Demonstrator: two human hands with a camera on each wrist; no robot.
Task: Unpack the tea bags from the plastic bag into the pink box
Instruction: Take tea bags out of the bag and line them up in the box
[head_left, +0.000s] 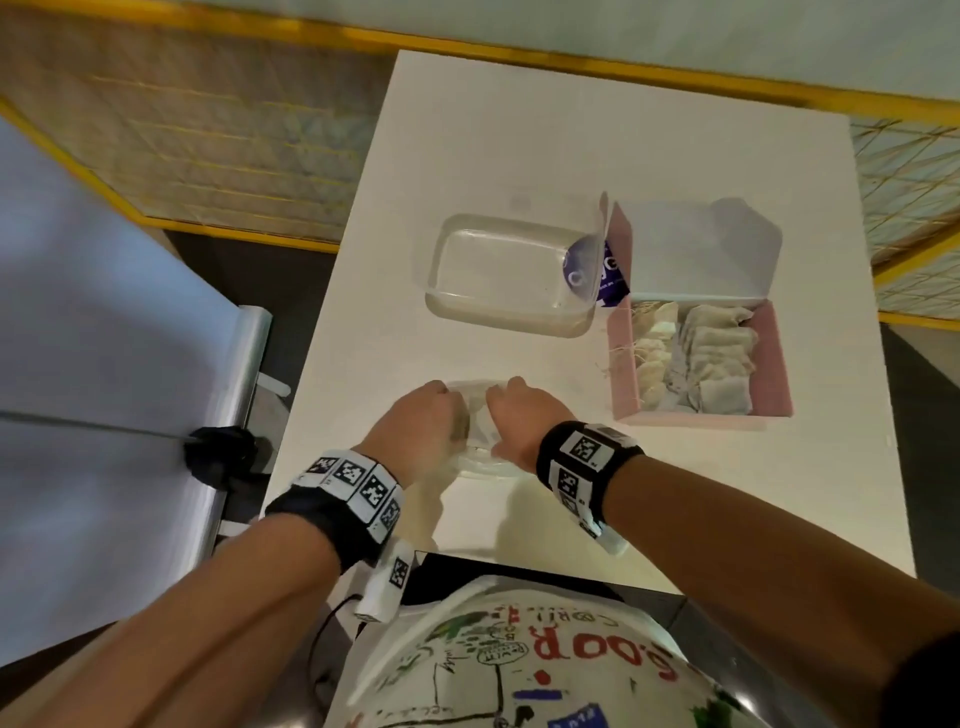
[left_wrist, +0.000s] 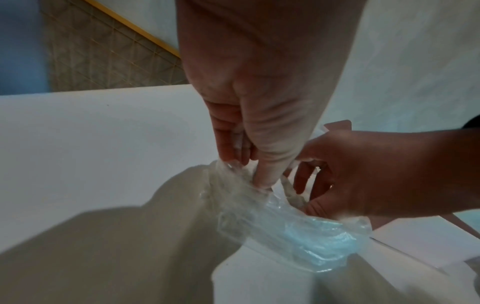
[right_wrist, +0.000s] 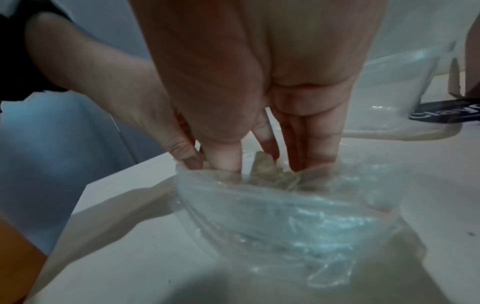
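Note:
My left hand (head_left: 431, 421) pinches the near-left edge of the clear plastic bag (head_left: 483, 462) on the white table (head_left: 519, 130), with its fingers (left_wrist: 233, 156) curled on the rim. My right hand (head_left: 514, 415) reaches down into the bag's mouth (right_wrist: 285, 205). Its thumb and straight fingers (right_wrist: 311, 148) stand on either side of a beige tea bag (right_wrist: 265, 168); the plastic hides the fingertips. To the right stands the pink box (head_left: 623, 364), its lid up, holding several tea bags (head_left: 701, 358).
An empty clear plastic tub (head_left: 509, 275) stands beyond the hands and touches the pink box's left side. A purple printed flap (head_left: 610, 280) sits between them. Left of the table is a metal roller (head_left: 244, 389) with a black clamp (head_left: 223, 452).

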